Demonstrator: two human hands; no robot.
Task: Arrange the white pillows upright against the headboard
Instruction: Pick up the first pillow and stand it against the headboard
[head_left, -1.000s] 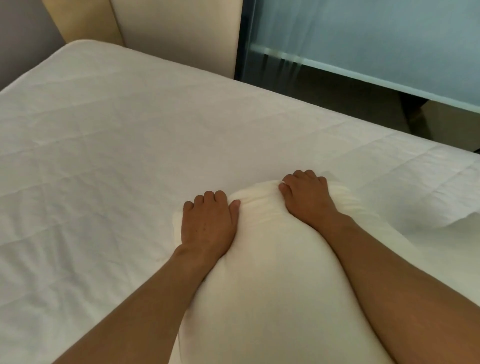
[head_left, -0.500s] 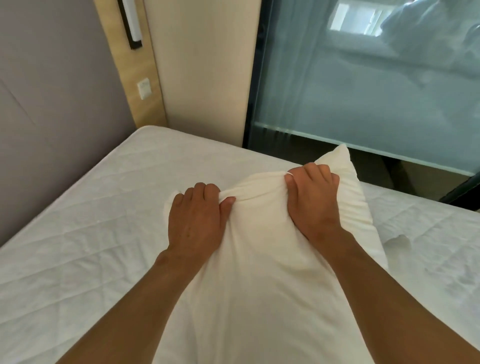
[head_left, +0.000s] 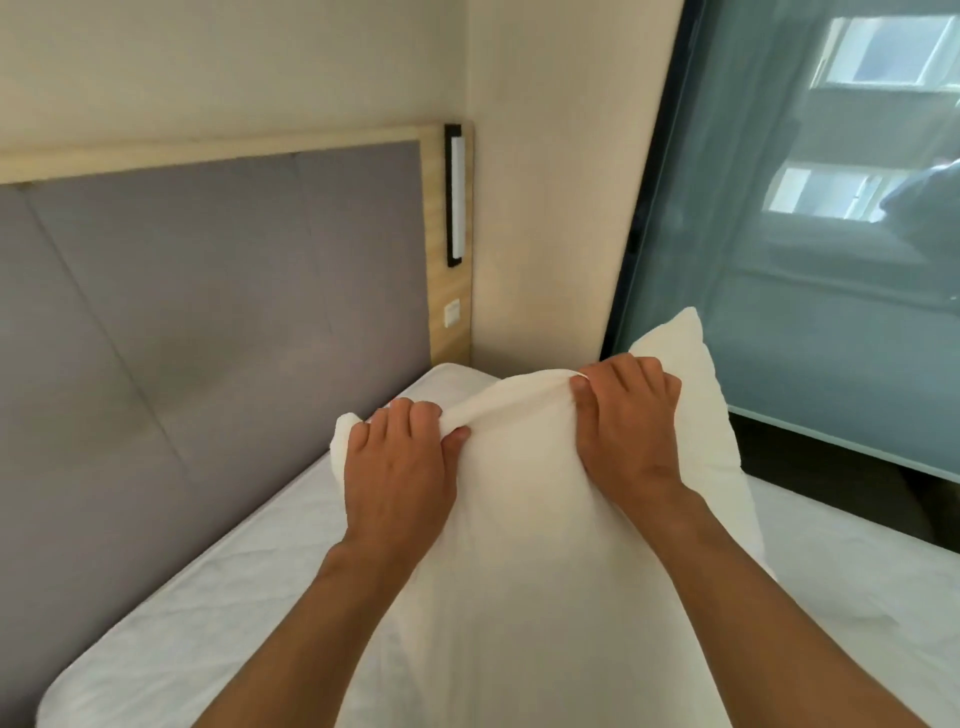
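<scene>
Both hands, left hand (head_left: 397, 475) and right hand (head_left: 626, 426), clench the soft, light white pillow (head_left: 524, 561) by its bunched far edge, short of the headboard (head_left: 208, 291)

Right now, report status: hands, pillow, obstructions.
Left hand and right hand both gripping pillow by its top edge. Pillow held up, not yet at headboard. Mattress along headboard bare.

A bedroom, hotel-like: white mattress (head_left: 171, 613), padded grey headboard (head_left: 208, 291) with built-in light strip (head_left: 456, 195), frosted glass partition (head_left: 810, 260).
</scene>
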